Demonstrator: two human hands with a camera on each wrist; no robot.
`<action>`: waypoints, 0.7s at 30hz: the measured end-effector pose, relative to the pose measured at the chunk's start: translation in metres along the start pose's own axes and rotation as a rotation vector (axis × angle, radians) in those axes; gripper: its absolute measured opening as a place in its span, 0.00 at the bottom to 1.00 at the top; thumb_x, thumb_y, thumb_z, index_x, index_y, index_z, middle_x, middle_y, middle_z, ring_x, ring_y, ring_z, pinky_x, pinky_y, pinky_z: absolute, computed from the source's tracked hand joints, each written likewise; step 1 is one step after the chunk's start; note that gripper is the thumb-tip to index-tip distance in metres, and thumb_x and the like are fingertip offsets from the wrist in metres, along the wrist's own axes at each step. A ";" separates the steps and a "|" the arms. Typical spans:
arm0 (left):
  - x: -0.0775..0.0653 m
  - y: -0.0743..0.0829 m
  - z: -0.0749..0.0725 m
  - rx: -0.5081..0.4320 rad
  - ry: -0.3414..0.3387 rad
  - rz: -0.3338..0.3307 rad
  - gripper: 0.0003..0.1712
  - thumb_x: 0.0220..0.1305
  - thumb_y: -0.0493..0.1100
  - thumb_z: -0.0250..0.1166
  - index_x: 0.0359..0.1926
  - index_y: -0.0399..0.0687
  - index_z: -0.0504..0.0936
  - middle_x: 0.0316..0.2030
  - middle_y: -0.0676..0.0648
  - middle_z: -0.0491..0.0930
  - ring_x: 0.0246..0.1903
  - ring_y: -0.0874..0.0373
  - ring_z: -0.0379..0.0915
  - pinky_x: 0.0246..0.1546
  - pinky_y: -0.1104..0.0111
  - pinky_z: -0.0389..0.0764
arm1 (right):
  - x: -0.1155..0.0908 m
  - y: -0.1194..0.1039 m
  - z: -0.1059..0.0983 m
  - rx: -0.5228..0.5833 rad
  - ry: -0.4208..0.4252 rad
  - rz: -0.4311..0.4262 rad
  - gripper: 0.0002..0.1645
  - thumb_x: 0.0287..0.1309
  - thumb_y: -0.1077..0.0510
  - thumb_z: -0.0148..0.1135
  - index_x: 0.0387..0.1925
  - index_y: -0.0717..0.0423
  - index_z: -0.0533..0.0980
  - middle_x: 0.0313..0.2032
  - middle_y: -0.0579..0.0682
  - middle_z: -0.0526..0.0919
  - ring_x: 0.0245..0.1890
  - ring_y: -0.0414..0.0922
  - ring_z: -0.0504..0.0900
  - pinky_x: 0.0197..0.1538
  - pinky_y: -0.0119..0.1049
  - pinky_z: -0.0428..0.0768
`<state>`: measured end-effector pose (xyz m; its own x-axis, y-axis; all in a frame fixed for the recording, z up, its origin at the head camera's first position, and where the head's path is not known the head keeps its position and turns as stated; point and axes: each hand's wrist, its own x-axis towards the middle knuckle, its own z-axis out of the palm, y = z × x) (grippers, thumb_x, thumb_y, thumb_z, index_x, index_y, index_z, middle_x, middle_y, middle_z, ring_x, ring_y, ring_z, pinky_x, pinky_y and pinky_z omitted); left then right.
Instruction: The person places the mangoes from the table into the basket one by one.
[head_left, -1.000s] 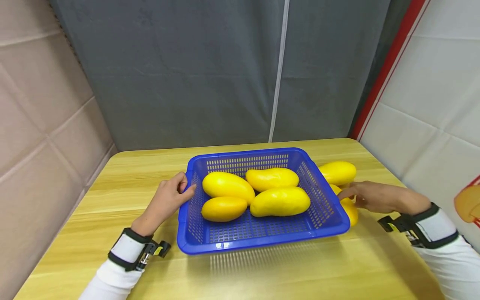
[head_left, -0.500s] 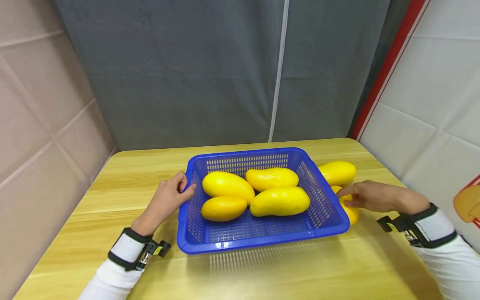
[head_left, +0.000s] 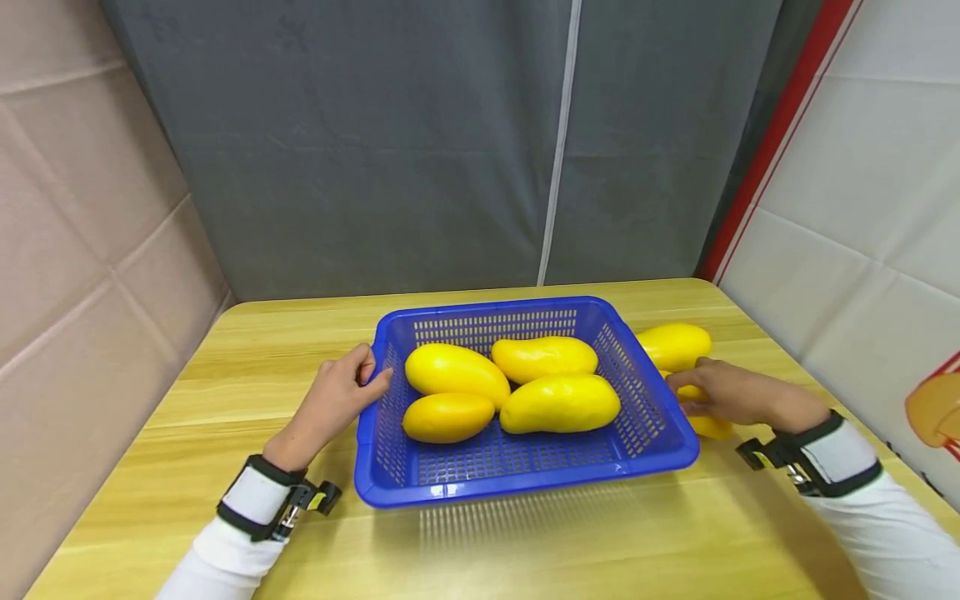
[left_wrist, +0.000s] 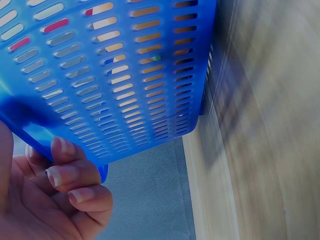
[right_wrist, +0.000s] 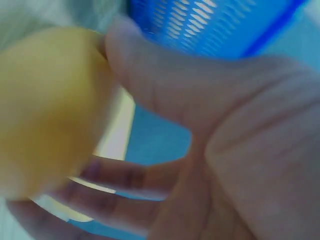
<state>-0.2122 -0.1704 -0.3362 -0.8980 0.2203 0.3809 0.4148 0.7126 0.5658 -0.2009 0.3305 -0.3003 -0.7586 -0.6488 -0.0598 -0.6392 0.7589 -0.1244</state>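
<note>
A blue perforated plastic basket (head_left: 450,492) sits mid-table with several yellow mangoes (head_left: 558,403) in it. My left hand (head_left: 330,407) grips the basket's left rim, and in the left wrist view its fingers (left_wrist: 75,175) curl at that rim. Beyond the basket's right side, my right hand (head_left: 727,392) holds another yellow mango (right_wrist: 45,115) between thumb and fingers, blurred in the right wrist view. That mango (head_left: 710,427) is partly hidden under the hand in the head view. One more mango (head_left: 675,345) lies just behind, partly covered by the basket wall.
The light wooden table (head_left: 247,375) ends at a grey curtain (head_left: 375,167) at the back. A pale padded wall (head_left: 90,208) stands on the left and a white one (head_left: 862,208) on the right. The basket's shadow falls before its front edge.
My right hand has shifted slightly left, and the mango under it has turned, its end now pointing right. The left hand and basket stay put.
</note>
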 end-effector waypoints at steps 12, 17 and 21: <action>0.000 0.002 -0.002 -0.010 -0.003 0.000 0.17 0.60 0.47 0.60 0.25 0.46 0.61 0.16 0.51 0.57 0.14 0.56 0.58 0.15 0.71 0.54 | 0.001 0.009 0.005 0.020 0.100 0.062 0.23 0.42 0.53 0.70 0.30 0.50 0.61 0.21 0.43 0.62 0.23 0.39 0.62 0.27 0.32 0.61; 0.000 0.001 -0.001 -0.015 -0.004 -0.007 0.17 0.59 0.47 0.61 0.25 0.46 0.61 0.16 0.51 0.57 0.15 0.57 0.58 0.15 0.71 0.54 | 0.001 0.013 0.003 0.087 0.038 0.151 0.29 0.41 0.49 0.70 0.35 0.63 0.66 0.23 0.45 0.64 0.24 0.40 0.64 0.29 0.34 0.65; 0.000 0.001 0.000 -0.007 -0.003 -0.009 0.17 0.59 0.47 0.61 0.25 0.46 0.61 0.16 0.51 0.57 0.15 0.57 0.58 0.15 0.71 0.54 | 0.003 0.015 0.003 0.107 -0.041 0.191 0.33 0.41 0.44 0.69 0.42 0.64 0.71 0.23 0.45 0.63 0.26 0.41 0.65 0.32 0.37 0.64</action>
<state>-0.2121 -0.1697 -0.3354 -0.9021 0.2159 0.3735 0.4077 0.7097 0.5745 -0.2124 0.3395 -0.3050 -0.8575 -0.4971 -0.1327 -0.4656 0.8595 -0.2110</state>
